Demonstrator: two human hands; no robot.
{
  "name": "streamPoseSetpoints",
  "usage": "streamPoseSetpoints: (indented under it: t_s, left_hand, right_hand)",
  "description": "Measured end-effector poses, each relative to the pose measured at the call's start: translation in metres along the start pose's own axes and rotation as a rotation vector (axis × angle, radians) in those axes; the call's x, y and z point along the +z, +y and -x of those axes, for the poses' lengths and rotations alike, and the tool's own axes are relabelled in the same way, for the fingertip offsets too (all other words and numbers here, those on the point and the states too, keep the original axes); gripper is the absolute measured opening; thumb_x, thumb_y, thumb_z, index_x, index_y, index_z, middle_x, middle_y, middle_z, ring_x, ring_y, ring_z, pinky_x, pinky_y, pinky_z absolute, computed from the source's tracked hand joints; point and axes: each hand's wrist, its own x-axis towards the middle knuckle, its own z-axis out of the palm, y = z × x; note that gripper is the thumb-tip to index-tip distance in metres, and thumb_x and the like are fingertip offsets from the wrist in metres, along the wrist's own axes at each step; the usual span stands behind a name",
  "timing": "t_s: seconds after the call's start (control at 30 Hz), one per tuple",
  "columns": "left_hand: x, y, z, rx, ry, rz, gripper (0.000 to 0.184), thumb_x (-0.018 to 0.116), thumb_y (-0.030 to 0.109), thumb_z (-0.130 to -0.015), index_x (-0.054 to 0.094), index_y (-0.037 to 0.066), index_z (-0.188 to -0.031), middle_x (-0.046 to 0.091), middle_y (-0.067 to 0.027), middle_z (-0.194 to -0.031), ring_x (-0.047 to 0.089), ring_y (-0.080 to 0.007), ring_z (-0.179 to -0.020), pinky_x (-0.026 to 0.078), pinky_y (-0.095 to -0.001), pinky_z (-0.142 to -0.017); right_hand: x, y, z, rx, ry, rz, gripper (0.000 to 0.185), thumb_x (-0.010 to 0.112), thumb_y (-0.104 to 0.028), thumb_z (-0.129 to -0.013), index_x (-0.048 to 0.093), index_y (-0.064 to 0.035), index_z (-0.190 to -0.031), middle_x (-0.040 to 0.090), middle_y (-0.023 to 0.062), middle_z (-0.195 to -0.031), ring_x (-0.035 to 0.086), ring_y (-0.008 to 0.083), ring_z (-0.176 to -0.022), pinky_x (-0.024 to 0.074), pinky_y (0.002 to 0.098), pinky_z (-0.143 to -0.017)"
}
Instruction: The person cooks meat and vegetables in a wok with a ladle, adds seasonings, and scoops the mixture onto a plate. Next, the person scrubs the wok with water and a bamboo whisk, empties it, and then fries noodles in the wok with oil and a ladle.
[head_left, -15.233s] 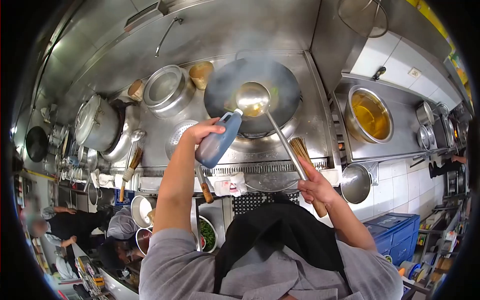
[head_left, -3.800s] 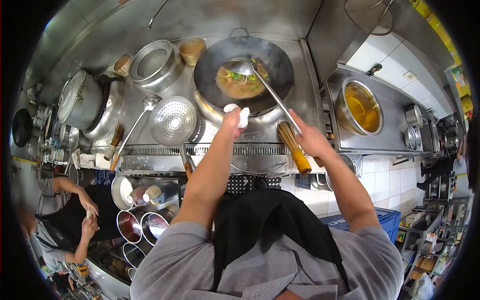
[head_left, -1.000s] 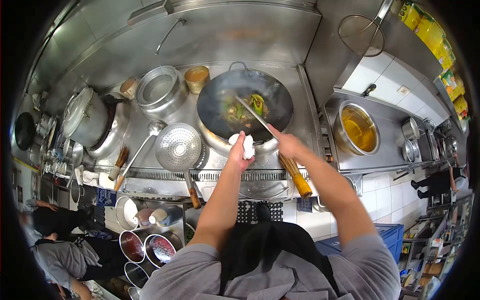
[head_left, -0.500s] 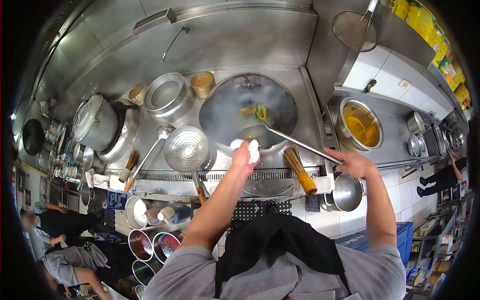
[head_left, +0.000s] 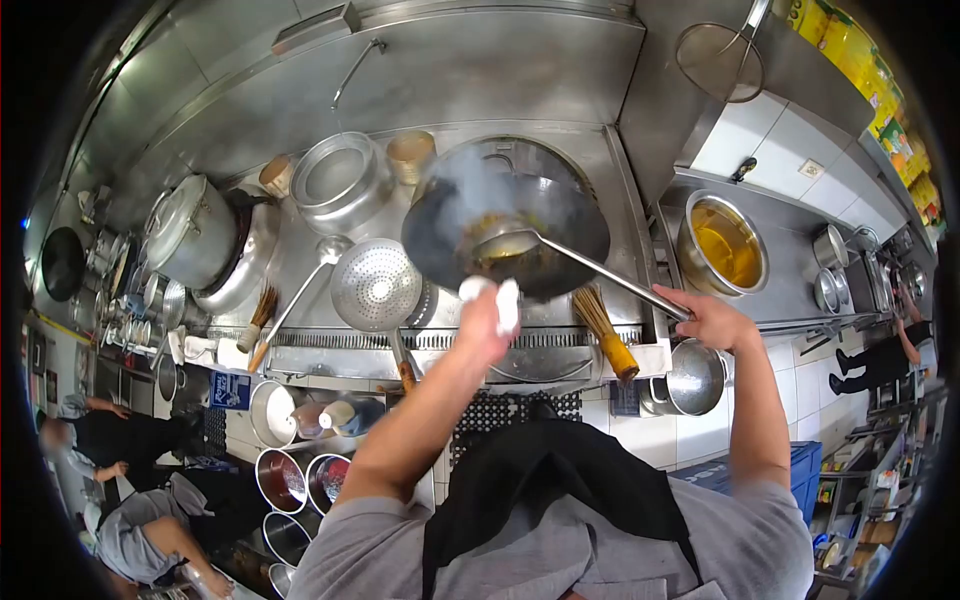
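A dark wok [head_left: 570, 215] sits tilted over the burner, steam rising from the food inside. My left hand [head_left: 487, 325] is closed round a white cloth [head_left: 508, 306] at the wok's near edge; the cloth hides the part of the rim it grips. My right hand [head_left: 712, 320] holds the end of a long-handled ladle [head_left: 610, 272], whose bowl rests among the food in the wok. Between my hands lies a bamboo brush [head_left: 606, 335] with a yellow handle. To the left, a perforated strainer [head_left: 376, 285] lies on the steel stove top.
A lidded pot [head_left: 190, 235], a second ladle [head_left: 300, 300] and stacked metal bowls [head_left: 335, 180] stand on the left. A steel bowl of yellow oil [head_left: 722, 245] is at the right. Co-workers [head_left: 150, 530] are at the lower left, another person [head_left: 890, 355] at the far right.
The wok has come nearer and tilted off the burner, with my left hand lower. Its food is now around the ladle bowl. Over the last second, my right hand moved right with the ladle.
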Motion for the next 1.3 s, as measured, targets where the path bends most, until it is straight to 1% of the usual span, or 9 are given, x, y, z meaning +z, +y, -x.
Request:
streamPoseSetpoints:
  t_s: [0.13,0.23,0.37,0.57,0.77,0.83,1.03,1.17,1.3]
  left_hand:
    - [0.003,0.018,-0.068,0.008,-0.053,-0.204,0.024,0.044,0.032,-0.102,0.058,0.012,-0.101,0.064,-0.0057,-0.082,0.063,-0.0212,-0.066,0.049,-0.0376,-0.053]
    - [-0.052,-0.045,-0.077,0.143,-0.062,-0.218,0.027,0.047,0.028,-0.101,0.06,0.006,-0.108,0.067,-0.0078,-0.088,0.066,-0.0241,-0.073,0.053,-0.0402,-0.061]
    - [-0.112,-0.116,-0.05,0.085,-0.056,-0.084,0.03,0.052,0.016,-0.1,0.056,0.001,-0.125,0.067,-0.0121,-0.111,0.069,-0.0261,-0.091,0.059,-0.0409,-0.077]
    - [0.023,0.035,0.042,-0.093,0.124,-0.055,0.023,0.046,0.033,-0.103,0.057,0.014,-0.104,0.063,-0.0036,-0.081,0.061,-0.0177,-0.064,0.044,-0.0275,-0.047]
    - [0.021,0.036,-0.019,-0.072,-0.02,-0.124,0.023,0.045,0.032,-0.103,0.059,0.014,-0.1,0.063,-0.0029,-0.078,0.062,-0.0179,-0.064,0.047,-0.0302,-0.05]
    - [-0.004,0.016,-0.072,0.009,-0.082,-0.168,0.023,0.046,0.032,-0.103,0.06,0.014,-0.101,0.064,-0.0034,-0.08,0.064,-0.0192,-0.065,0.049,-0.0311,-0.051]
    - [-0.058,-0.048,-0.012,0.016,-0.038,-0.141,0.018,0.047,0.024,-0.102,0.059,0.011,-0.103,0.065,-0.0053,-0.083,0.065,-0.0208,-0.067,0.052,-0.0353,-0.053]
    - [-0.015,0.003,0.008,0.055,-0.046,-0.108,0.021,0.045,0.027,-0.102,0.058,0.012,-0.094,0.062,-0.004,-0.073,0.061,-0.0184,-0.058,0.043,-0.0314,-0.042]
    - [0.003,0.017,0.005,-0.029,0.005,-0.096,0.024,0.044,0.031,-0.102,0.059,0.013,-0.096,0.061,-0.0025,-0.072,0.06,-0.0189,-0.058,0.041,-0.0305,-0.045]
  right_hand:
    - [0.043,0.016,-0.045,-0.054,0.119,0.174,0.079,0.059,-0.009,-0.086,0.029,-0.035,-0.155,0.057,0.0205,-0.137,0.057,0.0372,-0.123,0.0454,0.0422,-0.106]
    - [0.085,-0.007,-0.076,0.146,0.215,0.285,0.079,0.052,-0.009,-0.087,0.025,-0.0378,-0.156,0.07,0.0223,-0.094,0.067,0.0416,-0.085,0.0526,0.0526,-0.08]
    - [0.14,0.014,-0.049,0.087,0.401,0.086,0.08,0.055,-0.013,-0.088,0.021,-0.0366,-0.157,0.068,0.0242,-0.086,0.067,0.0431,-0.08,0.0521,0.0536,-0.075]
    - [0.238,0.029,0.006,-0.008,0.467,-0.346,0.08,0.059,-0.008,-0.087,0.025,-0.0264,-0.157,0.065,0.0267,-0.081,0.065,0.0464,-0.078,0.0497,0.0522,-0.073]
    - [0.236,0.007,-0.015,-0.015,0.587,-0.599,0.064,0.064,-0.007,-0.087,0.042,-0.0087,-0.147,0.064,0.0156,-0.12,0.064,0.0256,-0.101,0.0504,0.0374,-0.089]
    - [0.224,0.011,-0.014,0.083,0.5,-0.95,0.061,0.063,-0.004,-0.089,0.041,-0.0071,-0.146,0.061,0.007,-0.085,0.058,0.0134,-0.065,0.0495,0.03,-0.06]
    - [0.176,0.035,0.038,0.086,0.625,-1.392,0.067,0.057,-0.001,-0.092,0.023,-0.0175,-0.148,0.054,0.0039,-0.073,0.054,0.0155,-0.05,0.048,0.0311,-0.046]
    - [0.147,0.081,0.064,0.135,0.735,-1.536,0.073,0.056,-0.002,-0.09,0.02,-0.0163,-0.152,0.054,0.0055,-0.073,0.053,0.0172,-0.048,0.0458,0.0327,-0.042]
    - [0.136,0.088,0.055,0.477,0.923,-0.934,0.071,0.057,-0.006,-0.089,0.024,-0.0042,-0.152,0.054,0.0064,-0.069,0.051,0.0157,-0.047,0.0436,0.0327,-0.041]
